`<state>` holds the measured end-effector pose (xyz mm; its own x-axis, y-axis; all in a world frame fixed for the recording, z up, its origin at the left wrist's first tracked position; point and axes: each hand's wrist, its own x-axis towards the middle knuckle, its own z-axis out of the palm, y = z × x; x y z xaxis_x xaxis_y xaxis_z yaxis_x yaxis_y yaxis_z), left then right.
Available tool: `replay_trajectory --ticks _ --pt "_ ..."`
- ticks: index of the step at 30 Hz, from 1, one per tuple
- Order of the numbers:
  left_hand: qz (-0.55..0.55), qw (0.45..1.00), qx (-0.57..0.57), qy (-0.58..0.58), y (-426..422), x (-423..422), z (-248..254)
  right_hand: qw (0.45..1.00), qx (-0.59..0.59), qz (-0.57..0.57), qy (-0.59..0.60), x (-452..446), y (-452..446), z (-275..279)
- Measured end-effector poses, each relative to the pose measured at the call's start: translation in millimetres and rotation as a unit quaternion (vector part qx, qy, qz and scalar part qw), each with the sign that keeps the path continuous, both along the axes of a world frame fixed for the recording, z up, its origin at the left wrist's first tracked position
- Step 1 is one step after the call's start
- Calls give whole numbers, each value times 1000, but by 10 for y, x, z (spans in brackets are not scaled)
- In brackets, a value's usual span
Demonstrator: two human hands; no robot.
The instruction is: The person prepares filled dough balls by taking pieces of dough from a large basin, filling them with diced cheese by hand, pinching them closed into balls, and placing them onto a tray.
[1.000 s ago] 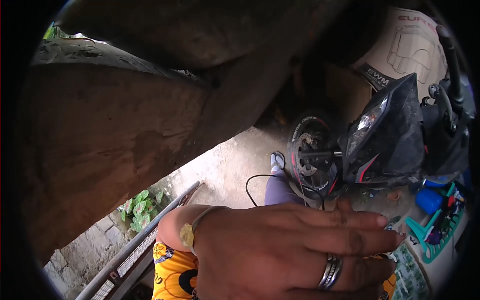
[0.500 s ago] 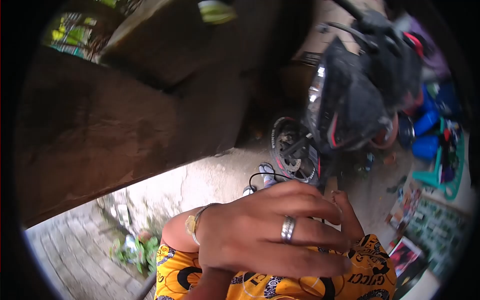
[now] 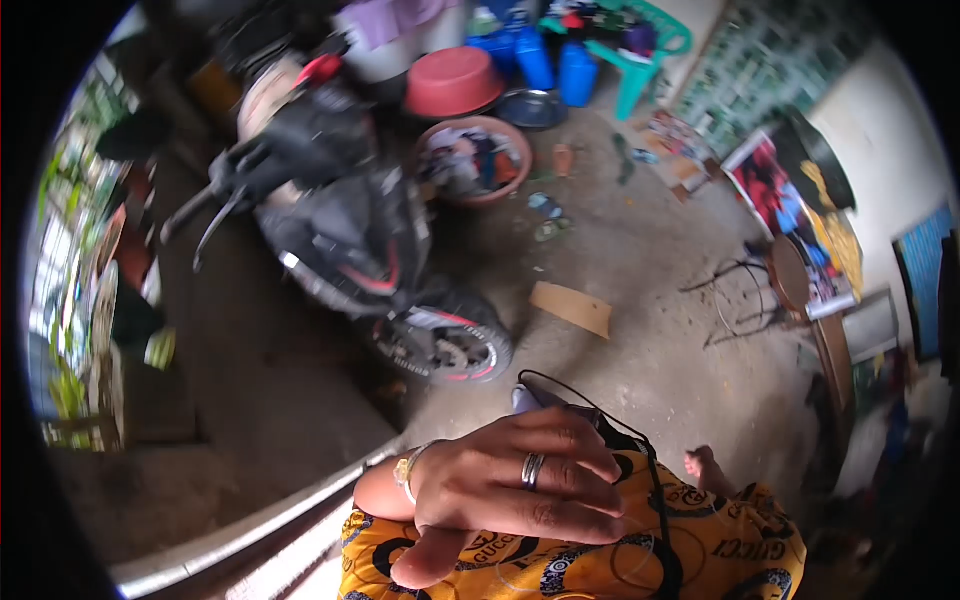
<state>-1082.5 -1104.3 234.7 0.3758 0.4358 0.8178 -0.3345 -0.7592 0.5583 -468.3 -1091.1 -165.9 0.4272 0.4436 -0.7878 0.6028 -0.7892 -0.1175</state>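
My left hand (image 3: 520, 475) is in front of my lap, back of the hand up and fingers pointing right. Its fingers are loosely bent and slightly apart, with the thumb held away from them; I see nothing in it. A silver ring (image 3: 533, 471) is on one finger and a bracelet (image 3: 408, 470) on the wrist. Below the hand is yellow patterned clothing (image 3: 620, 560) with black print. A black cable (image 3: 655, 480) loops past the fingertips and down over the cloth. My right hand is out of sight.
A dark motorcycle (image 3: 350, 230) stands ahead to the left. Behind it are a red tub (image 3: 455, 82), a basin of clothes (image 3: 520, 165), blue containers (image 3: 577, 75) and a green plastic chair (image 3: 632, 85). Cardboard (image 3: 570, 308) lies on the floor; a round stool (image 3: 788, 275) is to the right.
My view has swung to the right, so the motorcycle now appears further left and more of the room shows. The left hand appears smaller, its thumb now visible and stretched out.
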Motion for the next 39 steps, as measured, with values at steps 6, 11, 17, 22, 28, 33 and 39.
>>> replay_trajectory --ticks 6,11,17,22,28,33,39 --pt "-183 983 8 4 1113 924 -8 994 42 -90 -39 739 -1417 -650" --pt "-275 960 -44 -21 2334 1947 -222 999 6 21 -46 587 -531 -792" --pt "-305 949 -43 65 3588 3029 -283 988 134 40 -60 1175 1038 -686" --pt "-169 979 -103 48 4295 3124 -422 968 251 -27 8 1852 2184 -722" --pt "215 902 -374 11 4933 2433 -1151 956 152 -228 104 2038 2945 -1195" --pt "331 789 -489 -167 5950 1918 -1648 982 71 -56 -165 1497 3806 -788" --pt "350 812 -432 -176 7761 1754 -1214 977 21 -63 -204 1627 5599 -314"
